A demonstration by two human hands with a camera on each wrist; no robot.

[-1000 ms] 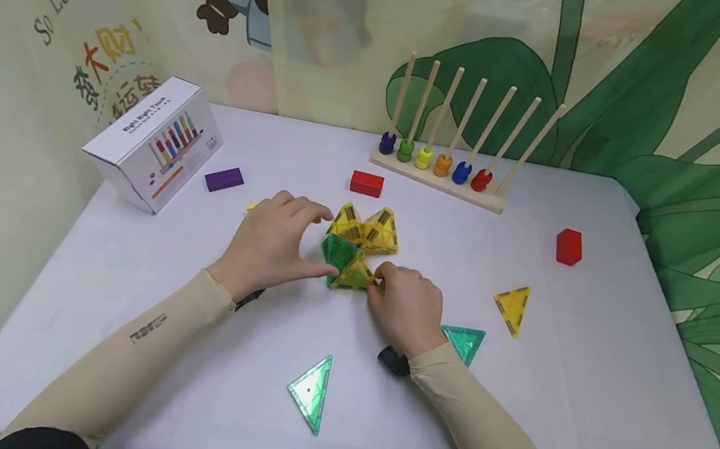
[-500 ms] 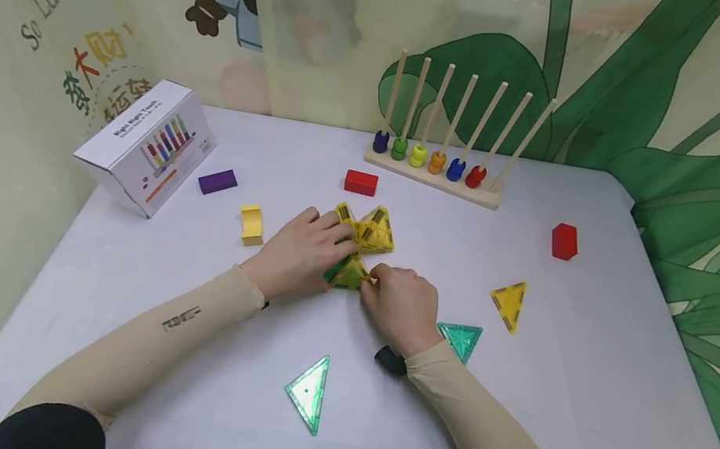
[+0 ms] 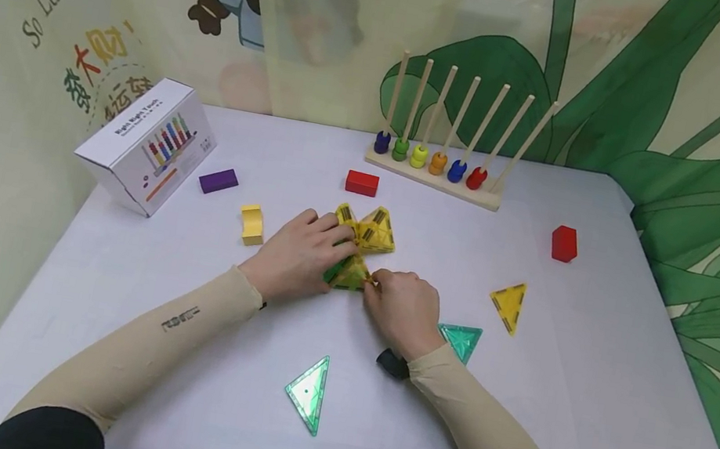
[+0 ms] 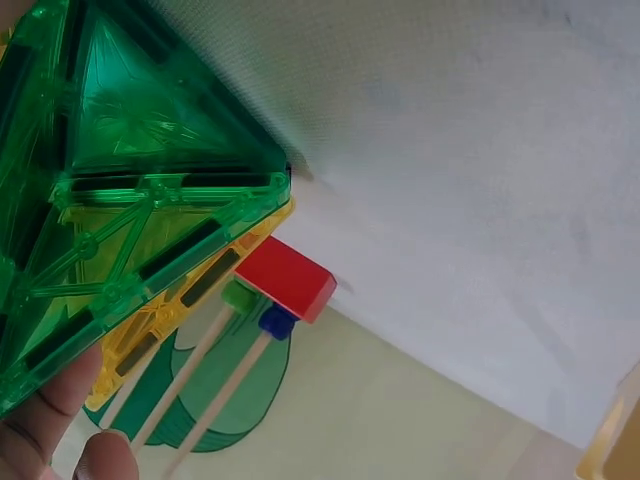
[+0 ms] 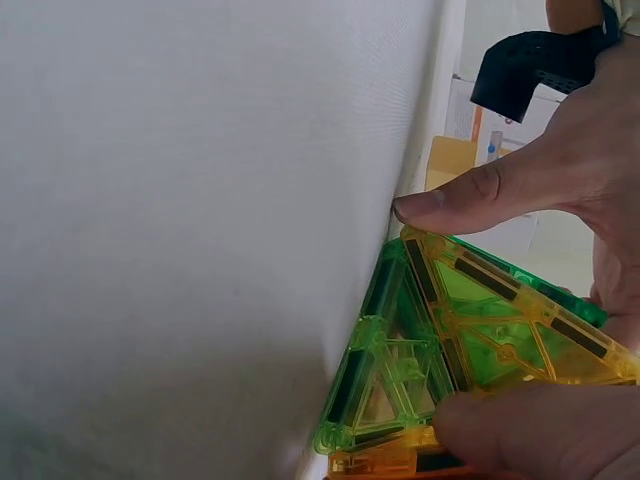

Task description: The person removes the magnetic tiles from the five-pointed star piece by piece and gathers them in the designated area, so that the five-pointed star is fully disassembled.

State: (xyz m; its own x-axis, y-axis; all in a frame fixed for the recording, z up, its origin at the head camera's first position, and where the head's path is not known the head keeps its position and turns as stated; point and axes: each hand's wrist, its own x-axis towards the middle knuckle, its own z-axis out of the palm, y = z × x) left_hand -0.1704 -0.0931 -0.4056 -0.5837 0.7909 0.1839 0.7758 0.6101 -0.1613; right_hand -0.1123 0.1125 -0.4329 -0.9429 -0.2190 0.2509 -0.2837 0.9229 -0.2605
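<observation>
Translucent magnetic tiles stand joined in a cluster at mid-table; green triangular tiles fill the corner of the left wrist view. My left hand grips the cluster from the left, fingers over the top and thumb at the lower corner. From the right, my right hand pinches the corner of a yellow triangular tile, which leans against green ones. Behind, yellow tiles form a peaked shape. The left fingers cover part of the cluster in the head view.
Loose tiles lie around: a green triangle in front, another green one by the right wrist, a yellow one farther right. Blocks are yellow, purple and red. A peg rack and box stand behind.
My left hand has moved right and closed over the cluster, uncovering the yellow block at left. My right hand has stayed at the yellow tile's corner. Little differs over the last half second.
</observation>
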